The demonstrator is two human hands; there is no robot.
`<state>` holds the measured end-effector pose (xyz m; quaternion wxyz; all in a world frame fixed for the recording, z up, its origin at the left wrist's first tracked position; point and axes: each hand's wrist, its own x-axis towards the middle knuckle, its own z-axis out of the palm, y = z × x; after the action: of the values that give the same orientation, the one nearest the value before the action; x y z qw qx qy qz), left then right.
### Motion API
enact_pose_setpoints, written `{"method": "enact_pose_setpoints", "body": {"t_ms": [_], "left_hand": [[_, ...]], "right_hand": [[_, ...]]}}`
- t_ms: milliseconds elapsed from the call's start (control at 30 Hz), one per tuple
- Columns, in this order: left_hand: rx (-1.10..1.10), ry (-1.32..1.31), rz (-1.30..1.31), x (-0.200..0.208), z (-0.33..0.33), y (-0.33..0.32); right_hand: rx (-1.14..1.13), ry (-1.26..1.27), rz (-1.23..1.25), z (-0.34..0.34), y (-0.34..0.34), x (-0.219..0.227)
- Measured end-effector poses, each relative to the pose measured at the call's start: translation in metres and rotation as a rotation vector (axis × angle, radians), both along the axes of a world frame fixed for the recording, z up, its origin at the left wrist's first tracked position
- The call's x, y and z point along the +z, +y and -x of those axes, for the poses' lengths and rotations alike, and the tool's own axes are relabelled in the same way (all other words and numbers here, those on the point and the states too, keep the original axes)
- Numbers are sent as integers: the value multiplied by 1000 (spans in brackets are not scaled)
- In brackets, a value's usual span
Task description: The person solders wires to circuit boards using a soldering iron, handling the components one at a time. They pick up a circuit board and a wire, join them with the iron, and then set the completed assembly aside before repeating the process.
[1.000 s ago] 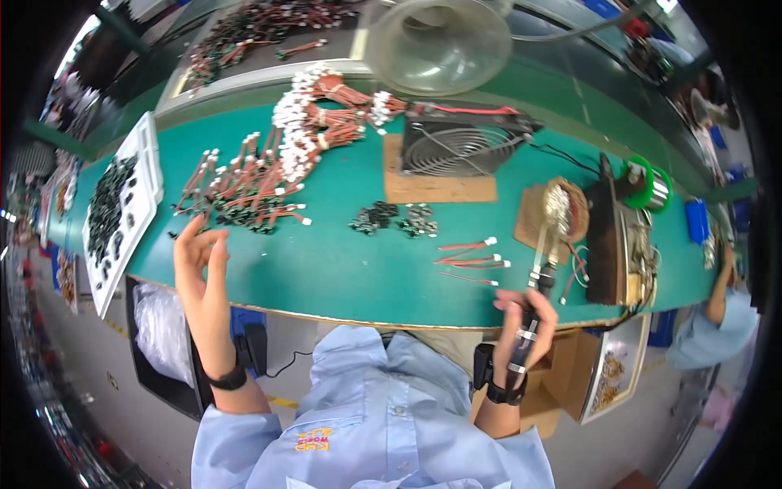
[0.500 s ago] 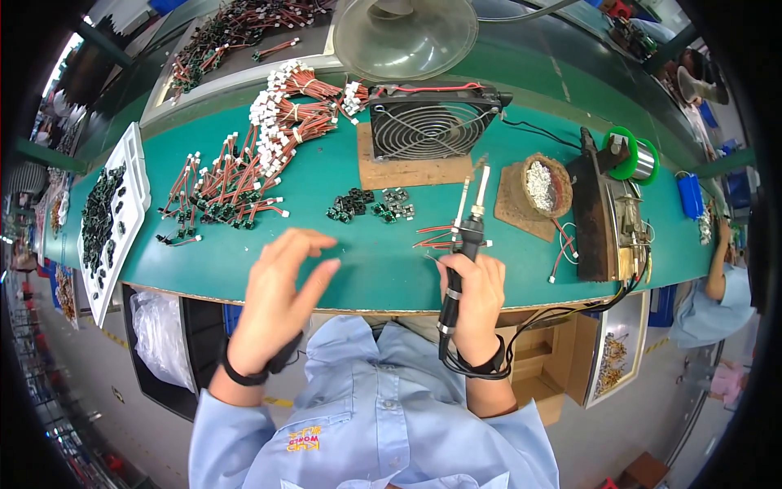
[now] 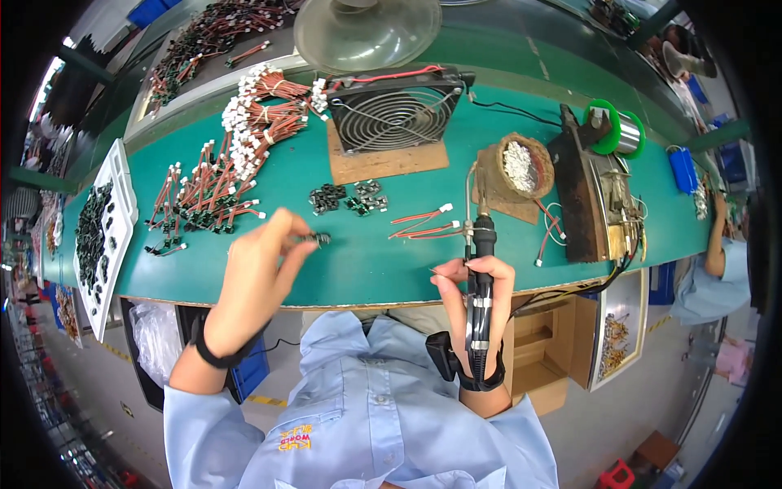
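My left hand (image 3: pixel 259 265) pinches a small dark component (image 3: pixel 320 238) between thumb and fingertips, just above the green bench mat. In my right hand (image 3: pixel 499 287) is a soldering iron (image 3: pixel 484 238) with a thin metal tube alongside, its tip pointing away from me. Left of the iron lie a few red-and-white wire leads (image 3: pixel 423 234) with white connectors. Beyond my left hand sit two small clusters: black components (image 3: pixel 327 197) and green-and-silver ones (image 3: pixel 366 198). Many wired parts (image 3: pixel 208 196) are spread farther left.
A fan (image 3: pixel 395 118) stands on a wooden board at the back. To the right are a bowl of white pieces (image 3: pixel 520 167), a metal box (image 3: pixel 574 196) and a green solder spool (image 3: pixel 615 130). A white tray (image 3: pixel 120 212) of black parts is at the left.
My left hand's fingers have closed on a small dark component. My right hand has swung the soldering iron more upright, and its tip now points straight ahead beside the wire leads.
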<state>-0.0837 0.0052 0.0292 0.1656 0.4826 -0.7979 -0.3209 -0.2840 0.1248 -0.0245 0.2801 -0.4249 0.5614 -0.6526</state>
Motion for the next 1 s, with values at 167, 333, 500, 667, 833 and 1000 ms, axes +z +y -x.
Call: {"method": "enact_pose_setpoints", "body": {"t_ms": [167,333,500,667,833,1000], "left_hand": [[-229,179,90,13,7,34],[-219,507,-235,-2,15,46],[-50,913,-694,-13,25,56],[-70,985,-876,-10,25,55],[-113,1118,-1022,-22,19,52],[-207,1212,-1105,-31,16,51]], "right_hand": [[66,-123,-27,-3,-2,8],[196,-198,-96,-5,6,25],[316,-243,-148,-10,7,41],[359,-196,-107,-14,5,42],[424,-89,-76,-19,3,50],[407,46,-78,-23,2,50]]}}
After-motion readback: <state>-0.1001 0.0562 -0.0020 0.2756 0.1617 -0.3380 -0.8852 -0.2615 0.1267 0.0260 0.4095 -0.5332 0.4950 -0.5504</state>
